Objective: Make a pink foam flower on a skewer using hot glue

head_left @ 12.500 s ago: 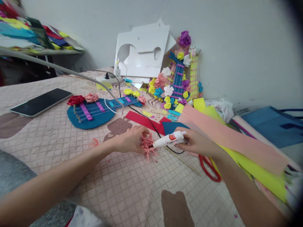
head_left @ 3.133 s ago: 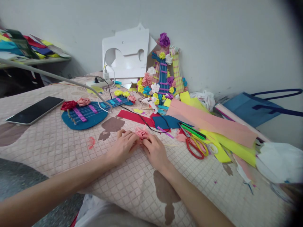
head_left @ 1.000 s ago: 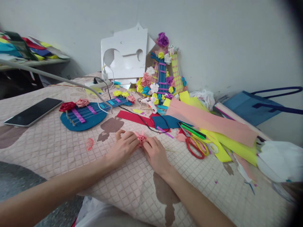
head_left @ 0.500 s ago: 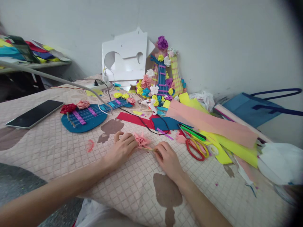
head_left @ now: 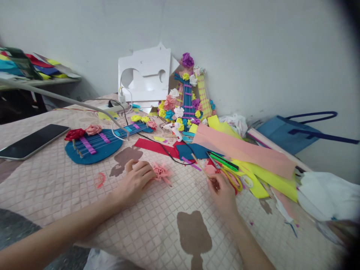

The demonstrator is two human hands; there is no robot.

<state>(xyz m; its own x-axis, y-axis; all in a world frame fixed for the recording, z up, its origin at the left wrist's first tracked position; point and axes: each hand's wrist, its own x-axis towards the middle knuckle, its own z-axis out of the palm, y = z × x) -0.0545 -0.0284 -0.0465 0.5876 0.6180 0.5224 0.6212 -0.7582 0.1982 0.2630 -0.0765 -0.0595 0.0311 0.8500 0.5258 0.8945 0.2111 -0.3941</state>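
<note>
A pink crepe paper flower (head_left: 161,172) lies on the quilted tablecloth, its petals ruffled. My left hand (head_left: 137,179) is at its left edge, with curled fingers holding it; the fingertips are partly hidden. Further right, my right hand (head_left: 222,189) pinches a thin wooden stick (head_left: 200,164) that slants up and left, clear of the flower. Red-handled scissors and yellow-handled scissors (head_left: 235,180) lie just beyond my right hand. Behind the flower is a red paper strip (head_left: 154,147). A blue guitar cutout (head_left: 98,145) with paper flowers lies to the left.
A white glue gun (head_left: 174,130) with a black cord (head_left: 165,150) stands at mid-table. Green pens (head_left: 225,161) and pink paper (head_left: 242,148) lie right. Decorated guitars (head_left: 188,99) lean on the wall. A phone (head_left: 33,140) lies far left; a blue bag (head_left: 289,133) is far right.
My right hand has moved right, drawing the stick away from the flower and turning it upward. My left hand stays at the flower. The whole view has shifted slightly.
</note>
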